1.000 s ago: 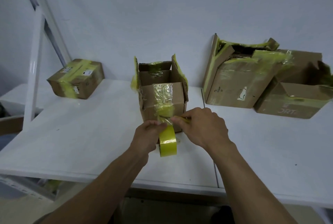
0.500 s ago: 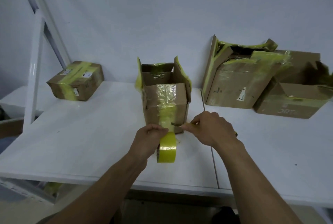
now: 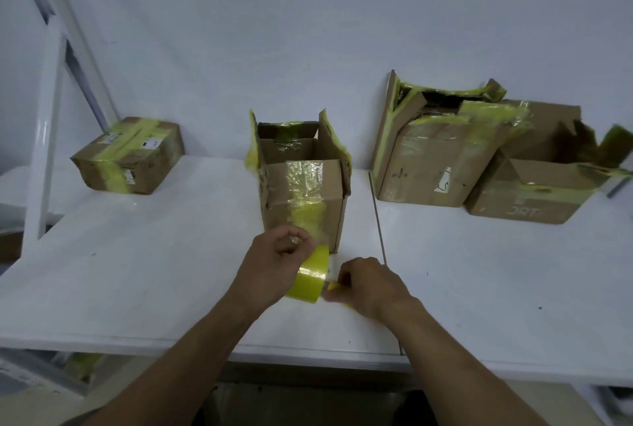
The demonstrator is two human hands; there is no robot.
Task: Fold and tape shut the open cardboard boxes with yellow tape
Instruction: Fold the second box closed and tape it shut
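We are holding the yellow tape roll (image 3: 308, 280) in our left hand (image 3: 274, 264), with the fingers curled round it. Our right hand (image 3: 366, 285) is pinching the loose tape end (image 3: 334, 287) just beside the roll, so both hands are sitting close together over the white table (image 3: 154, 271). The middle open box (image 3: 305, 206) is standing right behind them with its flaps up. A small taped box (image 3: 126, 155) is sitting far to the left. A tall torn box (image 3: 435, 158) and a low torn box (image 3: 534, 192) are touching each other on the right.
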